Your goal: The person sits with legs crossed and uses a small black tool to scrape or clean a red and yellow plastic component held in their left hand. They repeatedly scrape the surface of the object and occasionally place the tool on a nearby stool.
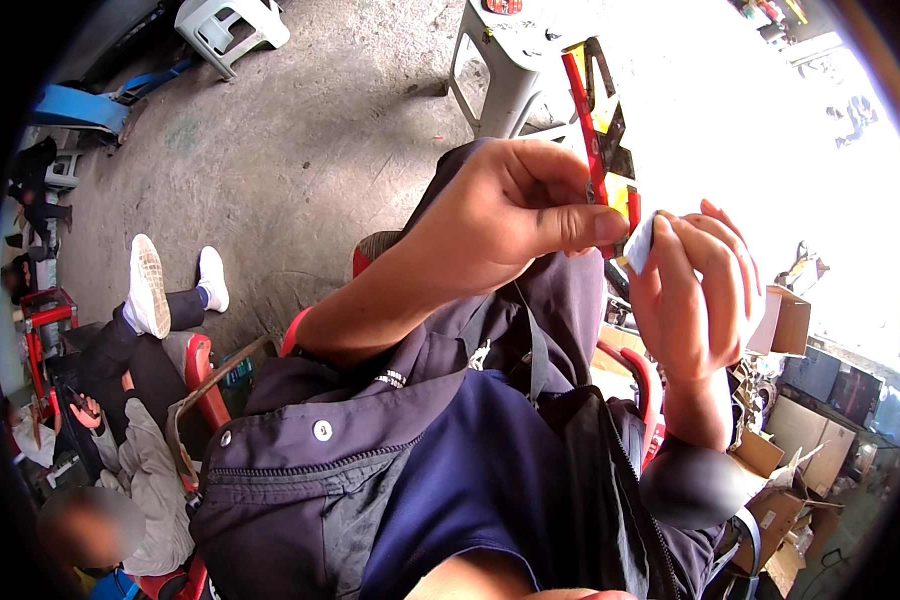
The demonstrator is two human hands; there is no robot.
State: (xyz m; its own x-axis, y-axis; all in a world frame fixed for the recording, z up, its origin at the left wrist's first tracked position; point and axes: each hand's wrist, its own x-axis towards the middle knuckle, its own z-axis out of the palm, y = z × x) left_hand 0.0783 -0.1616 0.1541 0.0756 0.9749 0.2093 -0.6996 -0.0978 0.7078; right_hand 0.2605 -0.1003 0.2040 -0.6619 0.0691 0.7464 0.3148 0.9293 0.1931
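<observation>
My left hand is closed round the lower end of a long, narrow red, yellow and black piece, its thumb pressed along it. The piece stands up from the hand, with a straight red bar on one side and angular black and yellow parts on the other; its exact kind I cannot make out. Close on the right, my right hand pinches a small white piece, like folded paper or cloth. That white piece is right beside the lower end of the coloured piece; whether they touch is unclear.
A grey plastic stool with a small red item on top stands ahead, and a white stool farther left. At the left another person sits in a red chair, legs stretched out. Cardboard boxes are piled at the right.
</observation>
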